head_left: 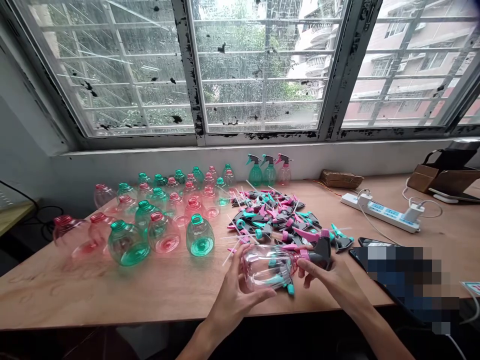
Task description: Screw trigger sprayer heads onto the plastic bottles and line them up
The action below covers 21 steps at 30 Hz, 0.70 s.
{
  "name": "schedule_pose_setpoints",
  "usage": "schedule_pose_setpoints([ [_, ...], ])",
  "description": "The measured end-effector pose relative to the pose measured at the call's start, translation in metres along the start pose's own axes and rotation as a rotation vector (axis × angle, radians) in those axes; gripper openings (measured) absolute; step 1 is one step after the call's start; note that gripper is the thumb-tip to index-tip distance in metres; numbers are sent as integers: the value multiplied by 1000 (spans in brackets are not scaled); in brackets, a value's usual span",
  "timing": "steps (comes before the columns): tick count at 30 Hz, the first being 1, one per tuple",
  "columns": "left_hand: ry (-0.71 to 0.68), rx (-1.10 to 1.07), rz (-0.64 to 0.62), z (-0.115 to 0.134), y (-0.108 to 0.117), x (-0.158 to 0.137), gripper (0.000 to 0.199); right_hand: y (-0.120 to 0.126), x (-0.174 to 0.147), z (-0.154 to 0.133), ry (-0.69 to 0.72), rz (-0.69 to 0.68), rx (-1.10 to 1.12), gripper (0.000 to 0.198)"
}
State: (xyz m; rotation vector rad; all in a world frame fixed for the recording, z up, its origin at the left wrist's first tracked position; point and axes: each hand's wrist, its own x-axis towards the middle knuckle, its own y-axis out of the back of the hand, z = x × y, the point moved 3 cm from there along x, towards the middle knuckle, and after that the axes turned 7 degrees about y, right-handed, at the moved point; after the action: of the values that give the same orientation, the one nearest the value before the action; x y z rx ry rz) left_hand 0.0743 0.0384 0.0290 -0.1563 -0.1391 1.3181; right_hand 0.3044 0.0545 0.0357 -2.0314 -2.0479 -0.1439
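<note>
My left hand (240, 287) is wrapped round the body of a clear pink spray bottle (264, 267), which lies sideways above the front of the table. At its neck, my right hand (330, 277) grips the pink collar of the black and pink spray head (317, 252). The head sits at the bottle's mouth; how tightly it is fastened I cannot tell. Just behind and beneath the bottle spreads a pile of loose spray heads (270, 215) in pink, teal and black, with white tubes sticking out.
Open-topped green bottles (200, 237) and pink bottles (164, 232) stand in rows at the left. Several finished-looking spray bottles (269, 172) stand by the wall. A power strip (380, 212), a brown block (341, 179), a cardboard box (431, 172) and a dark, partly blurred object (397, 280) are at the right.
</note>
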Motion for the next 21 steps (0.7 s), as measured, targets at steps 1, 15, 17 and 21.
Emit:
schedule_pose_setpoints([
  [1, 7, 32, -3, 2, 3, -4, 91, -4, -3, 2, -6, -16, 41, 42],
  [15, 46, 150, -16, -2, 30, -16, 94, -27, -18, 13, -27, 46, 21, 39],
  [17, 51, 152, -10, -6, 26, -14, 103, -23, -16, 15, -7, 82, 9, 40],
  [21, -31, 151, -54, -9, 25, -17, 116, -19, -18, 21, 79, 30, 16, 42],
])
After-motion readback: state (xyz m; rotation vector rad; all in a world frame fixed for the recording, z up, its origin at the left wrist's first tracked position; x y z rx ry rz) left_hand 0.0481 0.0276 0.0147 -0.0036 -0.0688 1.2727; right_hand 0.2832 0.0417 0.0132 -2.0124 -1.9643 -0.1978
